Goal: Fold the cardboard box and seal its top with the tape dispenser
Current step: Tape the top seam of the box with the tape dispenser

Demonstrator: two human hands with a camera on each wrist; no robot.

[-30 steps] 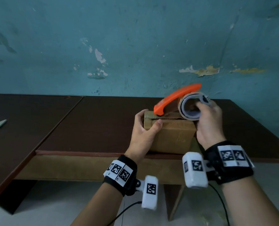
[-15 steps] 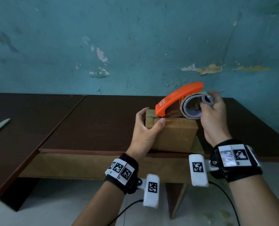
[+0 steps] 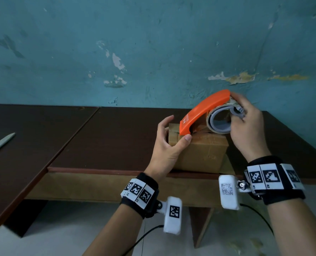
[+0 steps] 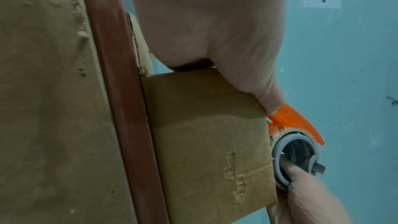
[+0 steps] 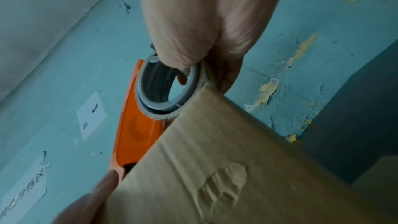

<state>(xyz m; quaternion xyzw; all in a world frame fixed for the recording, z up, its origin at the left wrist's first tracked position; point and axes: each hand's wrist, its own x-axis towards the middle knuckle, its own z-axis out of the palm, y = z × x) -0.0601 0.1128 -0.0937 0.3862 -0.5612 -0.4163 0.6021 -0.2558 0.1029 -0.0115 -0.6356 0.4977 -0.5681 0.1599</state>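
Note:
A small brown cardboard box (image 3: 201, 154) stands at the near edge of the dark table (image 3: 116, 135). My left hand (image 3: 169, 143) grips its left end, thumb on the near top edge, fingers curled over the far side. An orange tape dispenser (image 3: 203, 111) with a grey-cored tape roll (image 3: 218, 124) leans on the box top, front tip down at the left end. My right hand (image 3: 245, 124) holds the dispenser by the roll. In the wrist views I see the box (image 4: 206, 151) (image 5: 247, 168), the dispenser (image 4: 295, 120) (image 5: 137, 135) and fingers in the roll's core (image 5: 163, 89).
A second dark table (image 3: 20, 145) adjoins on the left, with a pale flat tool (image 3: 1, 145) lying on it. A peeling teal wall (image 3: 153, 52) rises right behind the tables. Below the table edge are a tan apron (image 3: 98, 185) and floor.
The dispenser has tilted up more steeply, its rear end and my right hand rising while its tip stays on the box's left end. My left hand keeps its hold.

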